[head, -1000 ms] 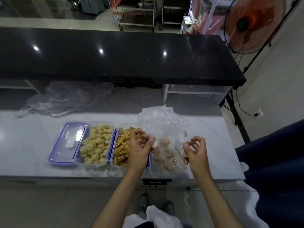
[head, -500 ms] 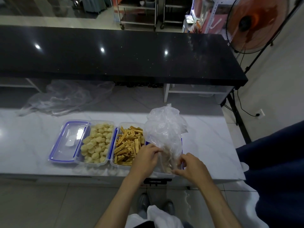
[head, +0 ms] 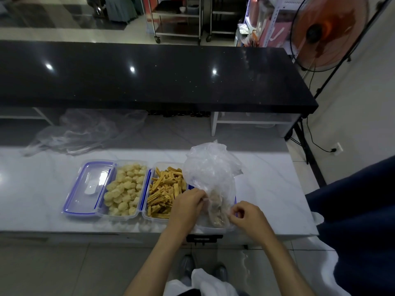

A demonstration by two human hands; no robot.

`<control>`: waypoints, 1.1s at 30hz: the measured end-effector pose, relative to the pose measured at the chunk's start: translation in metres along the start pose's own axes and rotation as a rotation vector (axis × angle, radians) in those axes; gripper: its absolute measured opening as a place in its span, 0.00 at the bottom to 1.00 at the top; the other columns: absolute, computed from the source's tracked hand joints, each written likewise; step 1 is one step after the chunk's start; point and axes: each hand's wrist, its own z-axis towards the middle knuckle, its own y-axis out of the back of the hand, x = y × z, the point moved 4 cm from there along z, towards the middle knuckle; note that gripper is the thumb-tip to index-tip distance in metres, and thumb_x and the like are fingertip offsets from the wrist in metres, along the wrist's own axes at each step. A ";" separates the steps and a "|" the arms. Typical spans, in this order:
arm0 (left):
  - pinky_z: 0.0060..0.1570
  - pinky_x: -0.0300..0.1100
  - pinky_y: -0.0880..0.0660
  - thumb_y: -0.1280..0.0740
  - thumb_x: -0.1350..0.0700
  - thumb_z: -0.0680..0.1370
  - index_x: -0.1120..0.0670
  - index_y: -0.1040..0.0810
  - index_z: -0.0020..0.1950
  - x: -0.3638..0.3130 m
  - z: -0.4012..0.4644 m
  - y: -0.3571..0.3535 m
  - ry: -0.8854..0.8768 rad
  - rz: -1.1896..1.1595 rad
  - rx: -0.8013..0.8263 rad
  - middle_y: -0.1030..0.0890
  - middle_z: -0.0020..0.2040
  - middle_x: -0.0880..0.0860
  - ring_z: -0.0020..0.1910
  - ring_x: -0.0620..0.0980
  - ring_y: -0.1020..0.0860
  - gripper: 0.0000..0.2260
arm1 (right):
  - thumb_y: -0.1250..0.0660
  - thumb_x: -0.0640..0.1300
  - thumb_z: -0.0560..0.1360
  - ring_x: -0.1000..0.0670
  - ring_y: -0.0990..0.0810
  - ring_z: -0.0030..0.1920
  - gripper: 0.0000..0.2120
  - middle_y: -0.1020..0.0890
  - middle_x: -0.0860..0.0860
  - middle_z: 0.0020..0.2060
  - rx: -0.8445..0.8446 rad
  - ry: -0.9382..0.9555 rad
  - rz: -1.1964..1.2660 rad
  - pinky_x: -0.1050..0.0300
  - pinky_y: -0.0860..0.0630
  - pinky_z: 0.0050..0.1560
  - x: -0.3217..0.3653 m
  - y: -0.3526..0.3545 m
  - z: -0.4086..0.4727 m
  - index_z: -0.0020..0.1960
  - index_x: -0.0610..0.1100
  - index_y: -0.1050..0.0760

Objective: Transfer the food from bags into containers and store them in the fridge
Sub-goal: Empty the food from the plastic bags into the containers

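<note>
The light is dim and cool, coming from overhead: three small lamp reflections sit as white dots on the black counter, and a broad pale glare washes the white table at its left end. Shadow fills the gap beneath the black counter. Straight edges bow toward the picture's borders (a wide-angle lens). The fan is smeared with motion blur, and the far room looks soft and grainy.

I note a white marble counter below a black stone counter, grey tiled floor, an orange fan and steel trolleys behind.
</note>
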 end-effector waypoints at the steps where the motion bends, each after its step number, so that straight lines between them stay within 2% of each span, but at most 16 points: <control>1: 0.42 0.45 0.24 0.32 0.58 0.81 0.50 0.21 0.48 -0.001 -0.001 0.003 0.044 -0.085 -0.013 0.20 0.44 0.45 0.43 0.44 0.23 0.04 | 0.25 0.43 0.75 0.59 0.26 0.32 0.10 0.23 0.59 0.30 0.000 -0.003 0.111 0.67 0.29 0.36 0.000 0.003 0.001 0.37 0.51 0.23; 4: 0.44 0.43 0.25 0.38 0.55 0.86 0.48 0.25 0.51 0.001 -0.001 0.010 0.216 -0.379 -0.044 0.22 0.44 0.44 0.44 0.42 0.24 0.06 | 0.28 0.40 0.79 0.57 0.25 0.34 0.10 0.22 0.54 0.32 -0.004 -0.010 0.364 0.63 0.24 0.40 0.002 0.013 0.003 0.39 0.45 0.21; 6: 0.46 0.46 0.25 0.40 0.54 0.87 0.48 0.26 0.53 -0.003 0.000 0.016 0.253 -0.495 -0.086 0.21 0.45 0.47 0.45 0.45 0.23 0.05 | 0.33 0.40 0.82 0.51 0.21 0.40 0.09 0.20 0.48 0.37 0.008 -0.037 0.529 0.55 0.17 0.44 0.005 0.017 0.002 0.44 0.40 0.22; 8: 0.44 0.48 0.26 0.41 0.54 0.87 0.48 0.27 0.54 -0.009 0.000 0.020 0.253 -0.555 -0.101 0.22 0.44 0.48 0.43 0.47 0.23 0.05 | 0.37 0.41 0.84 0.44 0.16 0.42 0.09 0.17 0.44 0.41 0.045 -0.077 0.651 0.48 0.15 0.41 0.012 0.018 -0.001 0.49 0.37 0.25; 9: 0.42 0.48 0.26 0.41 0.53 0.87 0.48 0.27 0.54 -0.010 0.000 0.020 0.250 -0.574 -0.108 0.23 0.43 0.48 0.41 0.47 0.24 0.05 | 0.39 0.42 0.85 0.41 0.14 0.42 0.10 0.16 0.43 0.42 0.065 -0.091 0.676 0.48 0.16 0.38 0.016 0.018 -0.003 0.50 0.36 0.28; 12: 0.37 0.46 0.28 0.42 0.53 0.87 0.48 0.27 0.53 -0.011 -0.001 0.019 0.274 -0.617 -0.115 0.26 0.38 0.47 0.35 0.45 0.28 0.06 | 0.43 0.43 0.87 0.37 0.13 0.40 0.10 0.14 0.43 0.41 0.096 -0.108 0.698 0.51 0.17 0.34 0.027 0.017 -0.009 0.52 0.36 0.33; 14: 0.35 0.42 0.27 0.42 0.54 0.87 0.51 0.26 0.53 -0.010 -0.002 0.018 0.323 -0.671 -0.116 0.24 0.37 0.46 0.34 0.43 0.26 0.07 | 0.42 0.43 0.87 0.36 0.14 0.39 0.09 0.14 0.42 0.39 0.100 -0.101 0.707 0.50 0.17 0.34 0.032 0.019 -0.011 0.51 0.37 0.34; 17: 0.37 0.37 0.25 0.41 0.57 0.87 0.51 0.24 0.56 -0.011 -0.006 0.022 0.384 -0.766 -0.154 0.22 0.38 0.48 0.35 0.42 0.23 0.07 | 0.43 0.42 0.87 0.37 0.16 0.36 0.10 0.15 0.37 0.36 0.097 -0.069 0.736 0.51 0.18 0.34 0.039 0.024 -0.012 0.52 0.35 0.34; 20: 0.42 0.32 0.24 0.41 0.60 0.87 0.48 0.22 0.64 -0.012 -0.007 0.026 0.370 -0.780 -0.178 0.21 0.42 0.47 0.41 0.38 0.21 0.13 | 0.44 0.41 0.87 0.39 0.18 0.33 0.10 0.17 0.37 0.34 0.071 -0.050 0.763 0.52 0.19 0.33 0.042 0.027 -0.011 0.53 0.34 0.34; 22: 0.48 0.35 0.21 0.42 0.65 0.86 0.47 0.19 0.66 -0.012 -0.005 0.024 0.341 -0.777 -0.165 0.18 0.46 0.47 0.46 0.42 0.19 0.19 | 0.43 0.42 0.87 0.41 0.18 0.33 0.10 0.17 0.40 0.34 0.053 -0.035 0.743 0.52 0.21 0.32 0.040 0.024 -0.007 0.54 0.34 0.33; 24: 0.53 0.42 0.19 0.42 0.68 0.84 0.45 0.15 0.62 -0.009 -0.006 0.021 0.342 -0.761 -0.181 0.15 0.51 0.48 0.50 0.48 0.17 0.23 | 0.43 0.43 0.87 0.42 0.18 0.33 0.10 0.16 0.43 0.34 0.032 -0.022 0.687 0.53 0.22 0.30 0.037 0.017 -0.002 0.54 0.34 0.34; 27: 0.59 0.44 0.19 0.41 0.67 0.84 0.44 0.16 0.62 -0.005 -0.008 0.017 0.351 -0.744 -0.163 0.14 0.53 0.44 0.53 0.48 0.17 0.22 | 0.42 0.43 0.86 0.44 0.19 0.32 0.10 0.16 0.45 0.34 -0.035 -0.029 0.690 0.55 0.23 0.29 0.030 0.013 0.002 0.54 0.35 0.32; 28: 0.58 0.43 0.20 0.40 0.65 0.85 0.44 0.17 0.64 -0.004 -0.008 0.015 0.360 -0.749 -0.138 0.15 0.53 0.41 0.52 0.47 0.18 0.20 | 0.42 0.43 0.86 0.44 0.19 0.33 0.09 0.16 0.45 0.34 -0.052 -0.028 0.702 0.55 0.23 0.29 0.030 0.013 0.003 0.54 0.37 0.32; 30: 0.52 0.44 0.20 0.38 0.63 0.84 0.43 0.21 0.70 -0.003 -0.007 0.013 0.369 -0.755 -0.088 0.17 0.54 0.38 0.47 0.49 0.21 0.20 | 0.43 0.44 0.87 0.43 0.17 0.34 0.07 0.16 0.45 0.34 -0.065 -0.025 0.703 0.56 0.23 0.30 0.027 0.012 0.005 0.53 0.40 0.33; 32: 0.45 0.41 0.21 0.34 0.63 0.82 0.42 0.27 0.75 -0.005 -0.006 0.012 0.342 -0.723 -0.053 0.20 0.54 0.43 0.43 0.47 0.24 0.25 | 0.44 0.46 0.87 0.44 0.16 0.35 0.08 0.16 0.44 0.35 -0.099 -0.026 0.690 0.57 0.22 0.31 0.024 0.009 0.009 0.53 0.41 0.34; 33: 0.45 0.39 0.21 0.32 0.64 0.81 0.43 0.29 0.77 -0.008 -0.006 0.012 0.323 -0.692 -0.035 0.22 0.56 0.44 0.44 0.44 0.24 0.28 | 0.44 0.49 0.87 0.45 0.15 0.35 0.11 0.16 0.44 0.36 -0.128 -0.022 0.679 0.57 0.21 0.32 0.022 0.008 0.009 0.52 0.42 0.34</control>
